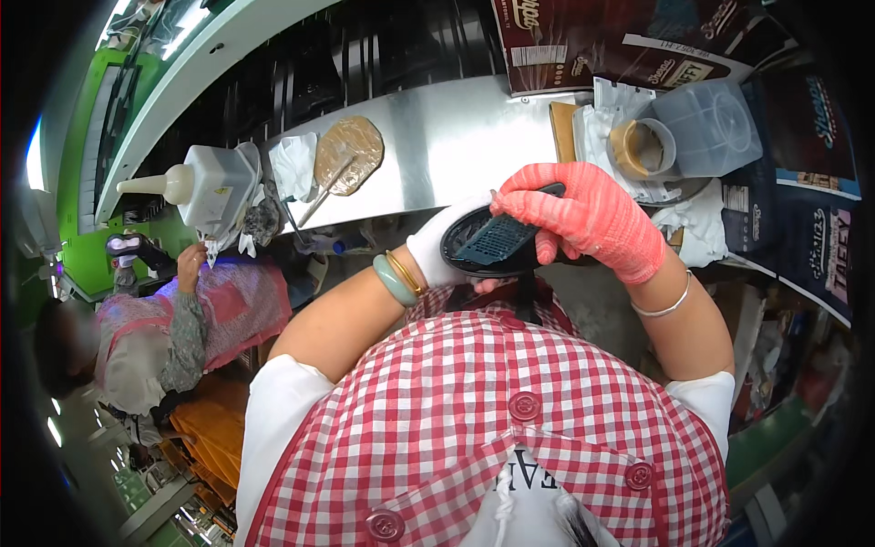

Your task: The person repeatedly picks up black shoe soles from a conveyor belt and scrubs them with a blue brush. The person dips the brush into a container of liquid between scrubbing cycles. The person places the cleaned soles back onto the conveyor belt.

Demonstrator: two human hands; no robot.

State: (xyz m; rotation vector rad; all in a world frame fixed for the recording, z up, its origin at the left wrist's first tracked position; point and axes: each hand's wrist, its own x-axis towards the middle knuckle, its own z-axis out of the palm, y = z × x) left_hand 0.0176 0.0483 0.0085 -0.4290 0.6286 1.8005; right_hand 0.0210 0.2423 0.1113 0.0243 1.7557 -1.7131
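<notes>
Head view, looking down over a red-and-white checked apron [474,410] at both hands raised just in front of the chest. Left hand [442,246], in a white glove, cups a black oval shoe sole [483,242] from below and from the left end; its fingers are mostly hidden under the piece, so how tightly they curl I cannot tell, though the sole plainly rests in that palm. A jade-green bangle and a thin gold one sit on the left wrist. Right hand [588,219], in a pink knitted glove, lies over the right end of the sole, fingers [533,201] together and bent down onto its upper face, thumb out of sight beneath; it appears clamped on the sole. A grey-blue ribbed patch shows on the sole's face between the two hands. A silver bangle is on the right wrist. Beyond the hands runs a metal workbench [447,137]. On it, to the left, a flat brown insole-shaped piece [348,153] with a thin stick across it, and a white squeeze bottle [205,182] with a long nozzle. To the right, a roll of brown tape [641,148] beside a clear plastic container [706,128]. Another person [173,337] in a pink apron works at lower left, well apart.
</notes>
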